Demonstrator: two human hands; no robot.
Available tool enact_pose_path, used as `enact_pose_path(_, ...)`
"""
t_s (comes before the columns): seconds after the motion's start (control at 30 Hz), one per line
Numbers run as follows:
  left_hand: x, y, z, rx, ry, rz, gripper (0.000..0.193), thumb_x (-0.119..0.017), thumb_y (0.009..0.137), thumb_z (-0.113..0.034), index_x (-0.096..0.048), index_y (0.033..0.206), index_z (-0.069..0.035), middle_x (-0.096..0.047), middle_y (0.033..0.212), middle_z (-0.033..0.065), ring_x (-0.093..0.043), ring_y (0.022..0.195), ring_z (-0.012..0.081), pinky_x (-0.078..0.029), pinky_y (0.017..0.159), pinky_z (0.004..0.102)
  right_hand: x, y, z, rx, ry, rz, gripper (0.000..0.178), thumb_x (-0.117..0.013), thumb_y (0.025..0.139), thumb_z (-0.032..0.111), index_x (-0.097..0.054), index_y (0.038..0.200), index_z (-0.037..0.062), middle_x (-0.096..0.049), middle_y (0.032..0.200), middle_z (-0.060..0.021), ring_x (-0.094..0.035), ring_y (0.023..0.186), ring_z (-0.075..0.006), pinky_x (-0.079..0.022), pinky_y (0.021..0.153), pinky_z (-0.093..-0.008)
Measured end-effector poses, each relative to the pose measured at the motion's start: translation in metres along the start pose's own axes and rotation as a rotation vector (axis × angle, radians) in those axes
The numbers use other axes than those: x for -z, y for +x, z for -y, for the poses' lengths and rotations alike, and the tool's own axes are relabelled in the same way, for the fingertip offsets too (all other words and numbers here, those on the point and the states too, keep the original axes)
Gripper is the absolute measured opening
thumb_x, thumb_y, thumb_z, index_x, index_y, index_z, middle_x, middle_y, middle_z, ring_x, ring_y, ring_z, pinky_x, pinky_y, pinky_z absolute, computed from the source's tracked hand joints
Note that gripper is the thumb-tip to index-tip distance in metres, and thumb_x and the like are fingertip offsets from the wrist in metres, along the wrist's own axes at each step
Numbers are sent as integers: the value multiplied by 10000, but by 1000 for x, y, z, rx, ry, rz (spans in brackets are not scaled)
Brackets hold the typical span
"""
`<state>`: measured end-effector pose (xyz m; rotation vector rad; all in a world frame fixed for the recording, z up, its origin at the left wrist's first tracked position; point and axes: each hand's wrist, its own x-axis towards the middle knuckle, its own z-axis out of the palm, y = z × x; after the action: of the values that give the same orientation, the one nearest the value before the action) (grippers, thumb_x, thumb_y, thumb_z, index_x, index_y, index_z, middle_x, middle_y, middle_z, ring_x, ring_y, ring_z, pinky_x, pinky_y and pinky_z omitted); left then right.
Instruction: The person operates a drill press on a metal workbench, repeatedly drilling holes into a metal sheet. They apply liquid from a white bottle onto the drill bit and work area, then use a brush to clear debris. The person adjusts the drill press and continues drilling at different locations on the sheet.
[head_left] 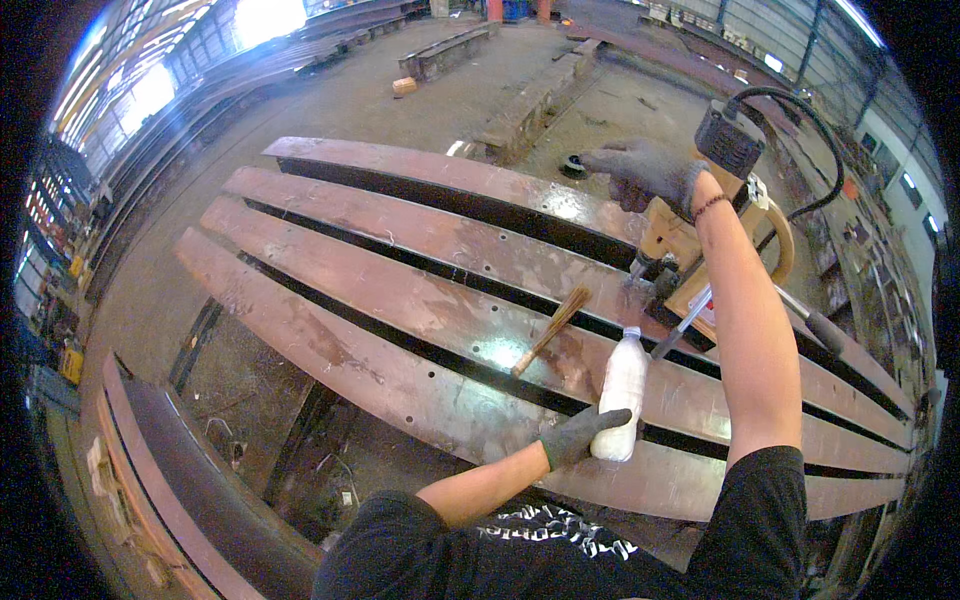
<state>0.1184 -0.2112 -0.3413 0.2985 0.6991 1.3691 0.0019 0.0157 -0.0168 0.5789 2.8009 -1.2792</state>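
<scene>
My left hand (585, 436), in a dark grey glove, is closed round the lower part of a clear plastic bottle (624, 385). Whitish liquid fills most of the bottle, which leans slightly with its neck toward the drill bit. A tan magnetic drill (690, 245) with a black motor head stands on the steel beams. My right hand (645, 172), also gloved, is raised at the drill's far left side, its fingers curled over a feed lever that they mostly hide. A round black knob (573, 166) shows past the fingertips. Left of the bottle, a straw-bristled brush (552, 330) lies on a beam.
Several long reddish-brown steel beams (400, 345) lie side by side with dark gaps between them; some have drilled holes. Another feed lever (815, 325) sticks out at the drill's right. A black cable (825, 130) loops behind it. More steel (190, 480) stands at lower left.
</scene>
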Motion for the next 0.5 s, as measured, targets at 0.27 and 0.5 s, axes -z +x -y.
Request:
enact_pose_path(0.27, -8, -3, -12, 24, -51, 25, 525, -730, 957, -379, -568, 1309, -25, -702, 1081, 95, -708, 932, 217, -603, 852, 379, 5, 19, -14, 135, -408, 155, 642, -654, 907, 672, -691, 1099, 61, -621, 728, -61, -603, 611, -171, -511, 554, -326)
enact_pose_path(0.5, -16, -9, -11, 86, -186, 43, 518, -667, 1004, -333, -539, 1346, 34, -697, 1176, 145, -717, 1026, 278, -601, 916, 389, -2, 25, -13, -149, -426, 36, 606, -627, 950, 605, -688, 1184, 49, -641, 731, -77, -603, 586, -161, -503, 514, -322)
